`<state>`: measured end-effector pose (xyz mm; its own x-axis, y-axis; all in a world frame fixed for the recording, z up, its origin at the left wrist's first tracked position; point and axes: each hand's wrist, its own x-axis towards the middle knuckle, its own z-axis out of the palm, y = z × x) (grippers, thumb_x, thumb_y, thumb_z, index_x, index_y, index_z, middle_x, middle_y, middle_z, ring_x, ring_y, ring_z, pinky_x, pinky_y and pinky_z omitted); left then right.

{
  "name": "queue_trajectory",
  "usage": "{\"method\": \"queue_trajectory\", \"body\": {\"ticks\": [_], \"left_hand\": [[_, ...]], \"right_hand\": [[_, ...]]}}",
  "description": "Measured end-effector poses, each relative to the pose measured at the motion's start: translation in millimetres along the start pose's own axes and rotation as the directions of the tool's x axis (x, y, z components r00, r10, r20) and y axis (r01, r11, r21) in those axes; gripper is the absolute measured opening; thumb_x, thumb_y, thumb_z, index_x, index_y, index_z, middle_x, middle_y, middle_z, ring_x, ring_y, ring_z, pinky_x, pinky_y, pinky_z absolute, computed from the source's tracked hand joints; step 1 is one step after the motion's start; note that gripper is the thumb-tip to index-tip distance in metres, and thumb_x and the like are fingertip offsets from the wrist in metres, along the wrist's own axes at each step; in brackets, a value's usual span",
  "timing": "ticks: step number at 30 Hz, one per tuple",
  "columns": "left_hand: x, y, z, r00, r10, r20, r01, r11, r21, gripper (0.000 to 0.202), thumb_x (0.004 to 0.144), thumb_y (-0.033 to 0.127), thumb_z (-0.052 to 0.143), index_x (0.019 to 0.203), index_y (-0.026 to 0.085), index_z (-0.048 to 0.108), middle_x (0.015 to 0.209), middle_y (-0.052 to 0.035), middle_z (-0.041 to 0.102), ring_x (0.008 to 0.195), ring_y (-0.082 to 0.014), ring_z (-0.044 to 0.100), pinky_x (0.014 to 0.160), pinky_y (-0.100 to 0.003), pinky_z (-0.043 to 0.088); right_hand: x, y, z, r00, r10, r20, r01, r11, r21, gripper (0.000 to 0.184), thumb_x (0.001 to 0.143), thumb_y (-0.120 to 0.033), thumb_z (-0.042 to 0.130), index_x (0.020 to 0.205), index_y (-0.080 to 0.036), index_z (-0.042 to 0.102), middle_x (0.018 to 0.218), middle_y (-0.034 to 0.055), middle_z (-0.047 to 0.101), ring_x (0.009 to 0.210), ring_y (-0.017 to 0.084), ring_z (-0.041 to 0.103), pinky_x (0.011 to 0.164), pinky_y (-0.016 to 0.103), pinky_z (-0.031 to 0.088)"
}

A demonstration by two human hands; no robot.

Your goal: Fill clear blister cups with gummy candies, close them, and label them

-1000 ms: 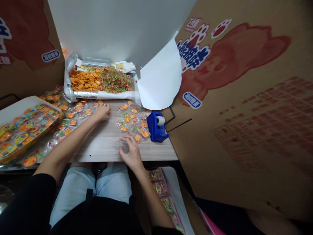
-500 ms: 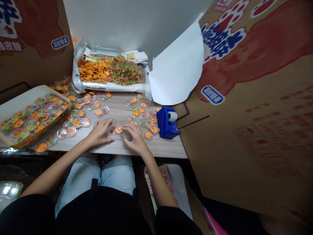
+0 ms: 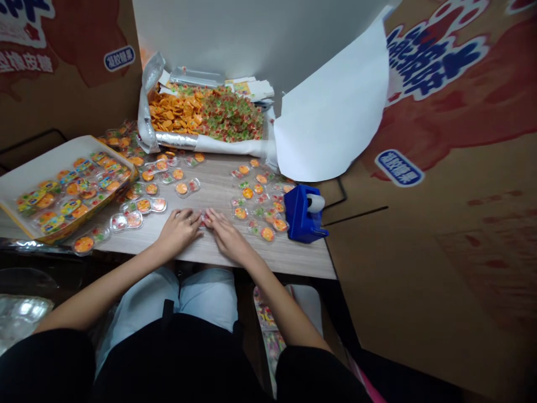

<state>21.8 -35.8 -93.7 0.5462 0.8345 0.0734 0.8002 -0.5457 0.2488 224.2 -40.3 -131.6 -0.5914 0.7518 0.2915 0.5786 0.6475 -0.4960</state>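
Near the front of the table, my left hand (image 3: pixel 179 232) and my right hand (image 3: pixel 226 235) meet at the fingertips. Between them lies a small clear plastic candy pack (image 3: pixel 204 220), mostly hidden under the fingers, with a bit of red showing. Fingers of both hands are curled and pressed onto the pack from either side. Similar packs with orange round gummies lie to the left, one being a clear pack (image 3: pixel 187 187), and to the right, such as a pack (image 3: pixel 267 233) by the tape dispenser.
A blue tape dispenser (image 3: pixel 302 215) stands at the right. On the left sits a display box (image 3: pixel 12 184) of filled packs. Behind is a foil-lined tray (image 3: pixel 235 146) heaped with orange and red-green gummies. Large cardboard boxes (image 3: pixel 419 240) wall the right side; white paper (image 3: pixel 331 112) hangs there.
My hands have come together, and the fingers have closed over the pack that lay uncovered between them. The view has shifted slightly, so everything sits further right.
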Motion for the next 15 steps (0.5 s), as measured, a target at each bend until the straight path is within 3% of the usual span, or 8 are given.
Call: {"method": "queue_trajectory", "body": {"ticks": [3,6,8,11,15], "left_hand": [[3,5,-4.7,0.999,-0.018,0.039,0.018,1.0,-0.009,0.029,0.097,0.03,0.044,0.116,0.024,0.065,0.137,-0.0056,0.059,0.125,-0.03,0.047,0.095,-0.046,0.038],[5,4,-10.5,0.998,0.007,0.063,-0.003,0.999,-0.048,0.027,0.096,0.031,0.045,0.108,0.023,0.068,0.133,-0.0052,0.061,0.122,-0.0293,0.049,0.094,-0.045,0.04],[0,-3,-15.3,0.999,0.005,0.04,-0.002,0.998,-0.064,0.027,0.093,0.029,0.049,0.112,0.02,0.066,0.134,-0.0087,0.059,0.121,-0.0284,0.05,0.097,-0.044,0.041],[-22,-22,-28.3,0.99,-0.097,-0.103,0.092,0.994,-0.054,0.034,0.091,0.025,0.05,0.122,0.015,0.059,0.135,-0.0139,0.056,0.123,-0.0272,0.05,0.103,-0.042,0.041],[-68,-49,-58.5,0.935,-0.22,-0.279,0.226,0.974,-0.01,0.031,0.092,0.03,0.048,0.116,0.016,0.06,0.131,-0.0142,0.056,0.122,-0.0288,0.051,0.102,-0.045,0.043]], "right_hand": [[-6,-2,0,0.995,0.021,0.098,-0.014,0.997,-0.073,0.054,0.094,-0.023,0.038,0.147,-0.013,0.035,0.155,0.0169,0.035,0.147,0.024,0.026,0.118,0.055,0.028],[-10,-6,0,0.986,0.021,0.163,0.004,0.988,-0.156,0.085,0.086,-0.053,0.056,0.151,-0.007,0.026,0.157,0.0242,0.023,0.149,0.034,0.018,0.118,0.059,0.024],[-12,-7,2,0.983,0.013,0.184,0.023,0.981,-0.191,0.099,0.08,-0.064,0.059,0.151,-0.005,0.023,0.158,0.0265,0.02,0.148,0.036,0.017,0.117,0.059,0.024],[-9,-7,4,0.984,0.01,0.179,0.031,0.973,-0.227,0.102,0.081,-0.068,0.055,0.153,-0.005,0.019,0.158,0.0267,0.02,0.149,0.036,0.017,0.117,0.058,0.025],[16,0,5,0.977,0.106,0.188,-0.049,0.957,-0.286,0.104,0.083,-0.072,0.046,0.153,-0.001,0.015,0.158,0.0276,0.018,0.149,0.035,0.013,0.118,0.056,0.019]]}}
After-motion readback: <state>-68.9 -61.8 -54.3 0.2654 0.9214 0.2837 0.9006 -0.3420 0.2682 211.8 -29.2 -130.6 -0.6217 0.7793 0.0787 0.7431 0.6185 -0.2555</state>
